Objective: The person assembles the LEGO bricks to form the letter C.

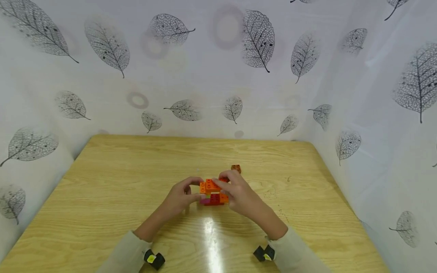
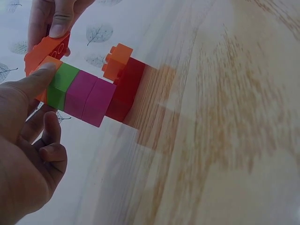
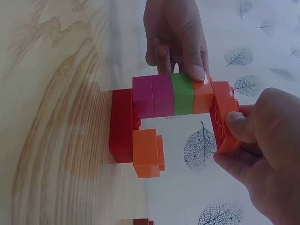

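Observation:
A red brick stands on the table as a base. From one end rises a column of two magenta bricks, a green brick and an orange brick. A separate small orange brick sits on the base's other end. My left hand pinches the column near its top, thumb on the orange brick. With thumb and fingers, my right hand grips a longer orange brick across the column's top, one end against it and the other overhanging. Whether its studs are fully seated, I cannot tell.
A loose brown brick lies on the wooden table just beyond my right hand. Behind the table hangs a white curtain printed with leaves. Dark devices are strapped at both sleeve cuffs.

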Action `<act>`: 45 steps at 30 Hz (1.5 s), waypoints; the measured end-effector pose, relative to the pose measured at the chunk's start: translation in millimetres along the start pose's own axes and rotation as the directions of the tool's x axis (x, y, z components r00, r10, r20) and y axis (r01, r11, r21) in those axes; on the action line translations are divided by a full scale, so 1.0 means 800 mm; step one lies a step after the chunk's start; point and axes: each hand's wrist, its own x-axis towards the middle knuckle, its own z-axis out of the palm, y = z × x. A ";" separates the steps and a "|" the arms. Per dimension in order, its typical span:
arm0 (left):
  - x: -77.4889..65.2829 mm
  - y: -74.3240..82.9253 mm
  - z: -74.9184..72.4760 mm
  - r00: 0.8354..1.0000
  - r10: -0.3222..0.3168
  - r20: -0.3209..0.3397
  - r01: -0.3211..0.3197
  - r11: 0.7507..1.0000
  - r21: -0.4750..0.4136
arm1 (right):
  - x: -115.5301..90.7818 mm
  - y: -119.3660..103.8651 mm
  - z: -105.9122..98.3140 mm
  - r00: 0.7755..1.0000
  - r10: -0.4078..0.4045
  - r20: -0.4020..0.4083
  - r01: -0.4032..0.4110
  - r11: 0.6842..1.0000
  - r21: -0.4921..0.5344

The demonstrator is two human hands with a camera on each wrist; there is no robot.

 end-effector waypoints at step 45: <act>0.002 -0.004 0.000 1.000 0.001 -0.008 -0.001 1.000 0.026 | 0.000 0.003 0.004 0.998 0.035 0.042 -0.038 0.998 0.056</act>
